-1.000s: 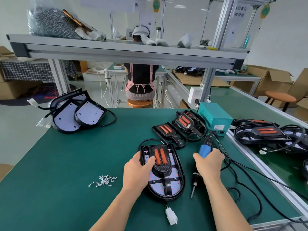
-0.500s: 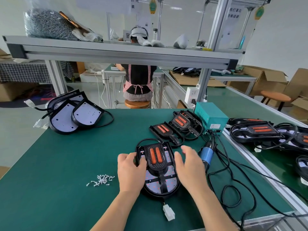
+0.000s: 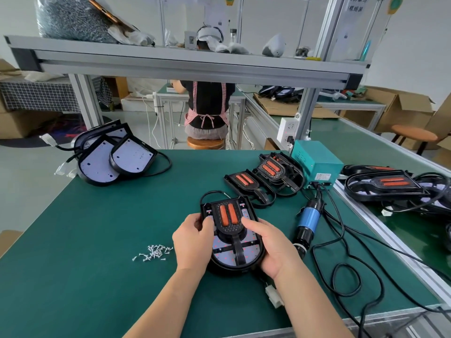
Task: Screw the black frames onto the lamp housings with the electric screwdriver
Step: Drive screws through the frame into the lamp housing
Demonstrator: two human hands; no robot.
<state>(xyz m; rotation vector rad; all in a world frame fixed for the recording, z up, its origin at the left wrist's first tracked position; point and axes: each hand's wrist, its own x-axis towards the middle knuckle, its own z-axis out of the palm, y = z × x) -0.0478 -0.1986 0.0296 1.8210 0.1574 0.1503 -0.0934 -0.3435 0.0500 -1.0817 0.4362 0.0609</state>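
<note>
A black lamp housing (image 3: 253, 254) with a white LED board lies in front of me on the green table (image 3: 97, 240). On it sits a black frame (image 3: 228, 215) with two orange strips. My left hand (image 3: 194, 242) grips the housing's left side, thumb on the frame. My right hand (image 3: 271, 247) holds the right side, thumb by the orange strips. The electric screwdriver (image 3: 308, 222), blue and black, lies on the table to the right, apart from both hands. A small pile of screws (image 3: 153, 252) lies to the left.
Two more framed lamps (image 3: 266, 178) lie behind, beside a teal power box (image 3: 317, 159). Bare housings (image 3: 114, 156) are stacked at the far left corner. Black cables (image 3: 346, 267) loop on the right. More lamps (image 3: 388, 185) sit on the neighbouring bench. A seated person (image 3: 207, 106) works beyond.
My right hand let go of the screwdriver, which now lies on the table, and moved left onto the lamp housing. Both hands now hold the housing.
</note>
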